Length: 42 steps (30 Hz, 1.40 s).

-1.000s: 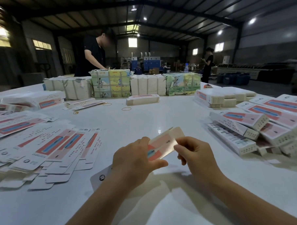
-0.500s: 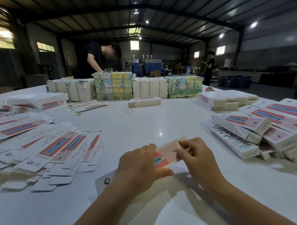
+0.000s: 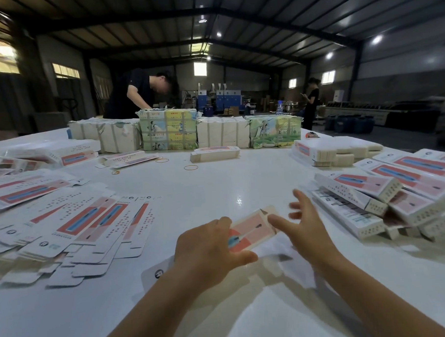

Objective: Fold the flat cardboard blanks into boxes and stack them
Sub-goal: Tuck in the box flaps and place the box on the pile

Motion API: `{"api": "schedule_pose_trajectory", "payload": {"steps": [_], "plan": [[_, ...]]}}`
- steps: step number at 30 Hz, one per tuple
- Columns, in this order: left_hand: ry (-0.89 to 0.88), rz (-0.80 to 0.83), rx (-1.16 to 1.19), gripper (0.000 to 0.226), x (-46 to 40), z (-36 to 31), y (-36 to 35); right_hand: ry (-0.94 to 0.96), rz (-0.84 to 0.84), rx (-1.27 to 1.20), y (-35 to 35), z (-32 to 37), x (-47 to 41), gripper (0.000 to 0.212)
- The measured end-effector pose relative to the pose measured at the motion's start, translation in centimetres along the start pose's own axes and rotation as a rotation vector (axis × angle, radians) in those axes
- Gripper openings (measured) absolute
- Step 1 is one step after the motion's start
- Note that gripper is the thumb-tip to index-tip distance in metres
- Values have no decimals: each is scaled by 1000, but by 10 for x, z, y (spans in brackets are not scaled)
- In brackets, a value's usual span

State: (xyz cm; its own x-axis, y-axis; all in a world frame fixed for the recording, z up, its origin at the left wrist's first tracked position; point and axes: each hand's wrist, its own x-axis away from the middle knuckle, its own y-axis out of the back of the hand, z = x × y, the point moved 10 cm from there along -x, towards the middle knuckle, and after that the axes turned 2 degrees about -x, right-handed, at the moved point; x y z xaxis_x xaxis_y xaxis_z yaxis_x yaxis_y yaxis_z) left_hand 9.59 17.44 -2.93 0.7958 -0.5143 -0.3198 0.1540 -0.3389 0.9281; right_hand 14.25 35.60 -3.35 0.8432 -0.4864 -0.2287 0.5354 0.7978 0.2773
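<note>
My left hand (image 3: 209, 248) grips a long white-and-pink box (image 3: 252, 230) around its middle, thumb on the near side, just above the white table (image 3: 204, 194). The box's near end (image 3: 157, 273) sticks out behind my wrist. My right hand (image 3: 305, 223) is off the box, fingers spread and blurred, right beside its far end. A fan of flat blanks (image 3: 73, 225) lies at the left. Folded boxes (image 3: 370, 202) are piled at the right.
Bundles of packed blanks (image 3: 168, 130) line the table's far side, with a small flat stack (image 3: 215, 153) and loose rubber bands (image 3: 190, 167) in front. A person (image 3: 139, 95) bends over the far edge; another stands far right. More stacks sit at far left and right.
My right hand has let go of the box's far end and opened, moving right. My left hand keeps its hold on the box.
</note>
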Motion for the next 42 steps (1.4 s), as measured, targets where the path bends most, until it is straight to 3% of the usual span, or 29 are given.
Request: {"api": "schedule_pose_trajectory", "payload": {"steps": [2,3,5,7,11,14,17,21,23,31,37,42], "plan": [[-8,4,-6,58,0,-2,-1,-344,229,-459,-29,-23,6,50],[-10,6,-8,58,0,-3,-2,-418,298,-555,-38,-24,10,38],[-13,-8,-12,59,0,-3,-1,-346,325,-479,-38,-20,8,18],[-15,-29,-14,58,-1,-3,1,-153,243,-355,-29,-8,5,8],[-2,-72,-48,59,-2,-6,4,349,59,253,-23,33,22,16],[-7,-119,-135,58,-2,-9,9,499,38,537,-37,40,32,34],[-24,-145,-163,59,-1,-8,12,452,37,394,-31,40,32,30],[-38,-179,-119,60,0,-4,17,83,182,-284,-29,20,19,24],[-56,-192,-106,60,1,-5,18,-24,252,-404,-32,15,16,21],[-110,-298,-101,63,6,-13,27,-55,235,-504,-23,17,15,24],[-122,-328,-172,71,7,-19,30,131,100,-205,-13,31,20,45],[-138,-302,-225,72,7,-25,27,182,36,-88,-7,32,17,43]]}}
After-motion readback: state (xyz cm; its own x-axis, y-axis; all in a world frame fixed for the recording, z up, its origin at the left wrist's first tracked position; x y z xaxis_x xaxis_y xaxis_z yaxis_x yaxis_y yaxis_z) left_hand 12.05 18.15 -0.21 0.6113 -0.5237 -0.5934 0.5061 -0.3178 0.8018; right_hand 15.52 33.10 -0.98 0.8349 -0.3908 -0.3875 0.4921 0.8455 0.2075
